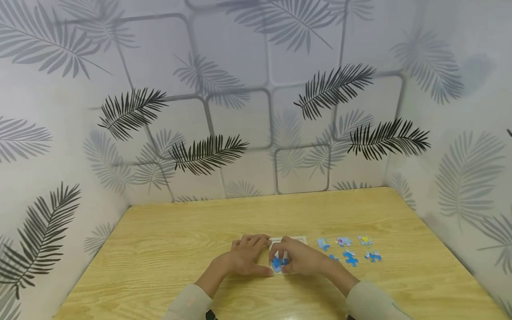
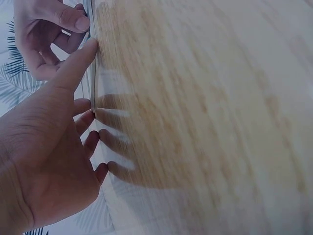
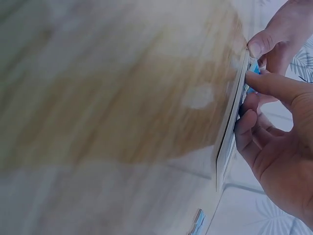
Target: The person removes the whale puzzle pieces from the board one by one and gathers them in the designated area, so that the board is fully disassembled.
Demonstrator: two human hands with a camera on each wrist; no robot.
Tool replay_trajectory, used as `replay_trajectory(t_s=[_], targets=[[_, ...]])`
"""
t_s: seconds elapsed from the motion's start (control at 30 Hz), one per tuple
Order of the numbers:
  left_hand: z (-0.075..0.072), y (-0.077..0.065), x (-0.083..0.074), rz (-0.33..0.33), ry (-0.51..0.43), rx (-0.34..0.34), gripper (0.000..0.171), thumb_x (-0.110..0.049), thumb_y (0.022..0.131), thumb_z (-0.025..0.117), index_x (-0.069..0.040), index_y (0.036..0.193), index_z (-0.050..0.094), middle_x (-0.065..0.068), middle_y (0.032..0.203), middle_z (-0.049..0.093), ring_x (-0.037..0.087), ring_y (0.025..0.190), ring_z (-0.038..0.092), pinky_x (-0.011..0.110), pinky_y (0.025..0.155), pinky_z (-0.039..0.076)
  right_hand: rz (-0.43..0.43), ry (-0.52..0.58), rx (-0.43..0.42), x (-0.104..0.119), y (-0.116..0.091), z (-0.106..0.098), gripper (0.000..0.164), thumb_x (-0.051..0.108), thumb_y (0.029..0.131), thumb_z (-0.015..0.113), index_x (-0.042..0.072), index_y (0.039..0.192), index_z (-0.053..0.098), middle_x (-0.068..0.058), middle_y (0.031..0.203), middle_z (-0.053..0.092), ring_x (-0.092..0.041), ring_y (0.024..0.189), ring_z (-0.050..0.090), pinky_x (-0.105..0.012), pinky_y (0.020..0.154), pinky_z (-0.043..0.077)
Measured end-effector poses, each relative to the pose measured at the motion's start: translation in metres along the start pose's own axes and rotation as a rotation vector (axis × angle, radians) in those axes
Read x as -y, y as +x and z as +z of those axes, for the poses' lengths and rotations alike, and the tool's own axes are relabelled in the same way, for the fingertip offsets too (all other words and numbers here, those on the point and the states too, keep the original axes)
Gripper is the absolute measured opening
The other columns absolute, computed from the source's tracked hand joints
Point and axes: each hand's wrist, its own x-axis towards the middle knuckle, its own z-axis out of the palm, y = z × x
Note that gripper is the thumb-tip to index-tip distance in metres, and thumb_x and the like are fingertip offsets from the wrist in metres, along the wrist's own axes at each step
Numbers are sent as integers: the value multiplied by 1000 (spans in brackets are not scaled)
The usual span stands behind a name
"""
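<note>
A shallow white puzzle tray (image 1: 300, 238) lies on the table between the two hands. My left hand (image 1: 247, 258) rests at the tray's left side, fingers spread; its thumb touches the near left corner, and the left wrist view shows the fingertips on the table. Over the tray, my right hand (image 1: 304, 258) pinches a blue puzzle piece (image 1: 277, 263) between thumb and curled fingers. A bit of blue (image 3: 254, 68) shows by the right thumb in the right wrist view. The fingers hide part of the piece and much of the tray's inside.
Several loose jigsaw pieces lie in two rows right of the tray, among them one with a yellow sun (image 1: 365, 240) and a blue one (image 1: 350, 258). The wooden table (image 1: 180, 240) backs onto a wall (image 1: 240, 111) with leaf patterns.
</note>
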Motion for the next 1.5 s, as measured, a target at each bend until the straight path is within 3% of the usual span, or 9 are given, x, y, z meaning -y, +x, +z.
replay_trajectory(t_s=[0.33,0.53,0.77,1.07,1.5], targets=[[-15,-8,-16,-13,-15,37,79,-61,95,67,-16,154,39,6,168,28,37,149,26,63,111,25,-6,-55,-1,0,-2,-1,27,1,88,78,17,108,73,-3,102,56,-15,83,55,-26,72,49],[-1,1,-3,-17,6,3,79,-62,93,69,-19,152,41,3,167,30,35,148,26,63,110,26,9,-69,-57,-5,-12,-8,27,7,89,79,18,113,73,-1,102,58,-10,77,53,-26,68,48],[5,4,3,-20,-23,7,84,-66,91,69,-22,156,38,2,167,29,35,150,25,64,112,23,-22,-26,-120,-20,-40,-27,28,8,91,76,13,119,71,-3,102,59,-6,67,50,-24,61,47],[3,4,4,4,1,5,83,-61,93,69,-19,157,37,4,168,27,36,150,23,62,111,24,-65,-87,-196,-39,-82,-59,27,10,92,77,11,119,70,-2,100,59,-3,70,49,-24,60,46],[1,4,2,-6,-15,14,85,-63,93,68,-20,158,35,3,168,26,36,150,23,64,112,23,-75,-64,-213,-56,-114,-63,29,9,92,78,11,120,69,-2,99,59,-3,72,50,-24,60,46]])
